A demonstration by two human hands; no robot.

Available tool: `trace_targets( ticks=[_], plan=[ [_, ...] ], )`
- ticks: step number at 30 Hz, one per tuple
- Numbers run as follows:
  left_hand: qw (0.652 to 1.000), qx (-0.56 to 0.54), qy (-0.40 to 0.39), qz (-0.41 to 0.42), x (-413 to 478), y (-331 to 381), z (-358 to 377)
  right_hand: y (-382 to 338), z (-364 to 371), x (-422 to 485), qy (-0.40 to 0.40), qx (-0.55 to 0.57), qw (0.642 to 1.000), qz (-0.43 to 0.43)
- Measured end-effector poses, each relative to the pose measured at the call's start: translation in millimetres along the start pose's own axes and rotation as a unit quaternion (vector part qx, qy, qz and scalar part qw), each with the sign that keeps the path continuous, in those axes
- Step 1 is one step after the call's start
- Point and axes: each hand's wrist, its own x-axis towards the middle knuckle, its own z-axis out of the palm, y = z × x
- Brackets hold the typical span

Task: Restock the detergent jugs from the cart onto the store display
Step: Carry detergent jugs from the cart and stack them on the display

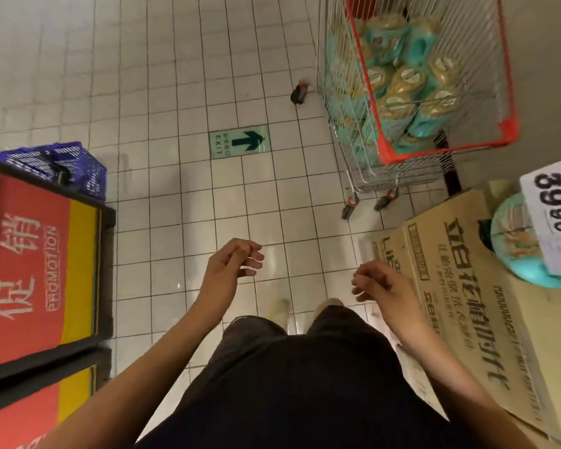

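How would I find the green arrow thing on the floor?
Start at the wire cart with the red rim, full of teal jugs. Look left of it across the white floor tiles. The green sticker lies flat there, the only green patch, with a dark arrow and the word EXIT.

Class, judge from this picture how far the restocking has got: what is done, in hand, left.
Done: one jug sits on the boxes by the price sign. In hand: nothing; the left hand and right hand are both empty. Left: the cart holds many jugs, so most of the job seems to remain.
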Motion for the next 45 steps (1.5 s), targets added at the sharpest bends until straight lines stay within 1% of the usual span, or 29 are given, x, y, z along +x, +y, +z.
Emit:
trace_targets(
  ticks=[4,8,11,14,19,22,24,28,32,35,38,41,45],
  plan=[
    [0.998,0.023,-0.032,0.044,82,48,-3,-31,-4,49,0.040,0.050,0.998,0.022],
    [0.997,0.018,-0.040,0.063,165,92,-1,-70,-15,129,0.068,0.086,0.994,0.020],
    [0.998,0.016,-0.024,0.056,225,119,-2,-110,-21,211,0.070,0.112,0.991,0.014],
    [0.999,0.025,-0.004,0.029,277,148,-8,-163,-27,301,0.060,0.132,0.989,0.007],
    [0.998,0.056,0.003,0.018,363,210,-17,-253,-54,418,0.060,0.146,0.987,-0.033],
    [0.997,0.074,-0.014,0.032,422,249,-16,-294,-73,471,0.074,0.152,0.984,-0.049],
    [0.995,0.086,-0.033,0.035,469,273,-11,-312,-85,504,0.097,0.157,0.982,-0.043],
    [0.986,0.116,-0.107,0.061,572,325,12,-331,-96,562,0.154,0.179,0.972,-0.012],
    [0.957,0.162,-0.222,0.093,670,394,50,-345,-96,599,0.223,0.210,0.952,0.022],
    [0.919,0.195,-0.319,0.121,729,443,89,-352,-96,613,0.263,0.246,0.932,0.027],
    [0.871,0.238,-0.404,0.146,777,485,135,-358,-102,624,0.305,0.279,0.910,0.039],
    [0.836,0.261,-0.455,0.160,808,509,184,-358,-115,635,0.361,0.299,0.882,0.054],
    [0.813,0.274,-0.491,0.150,824,518,248,-350,-144,652,0.412,0.311,0.854,0.061]
  ],
)
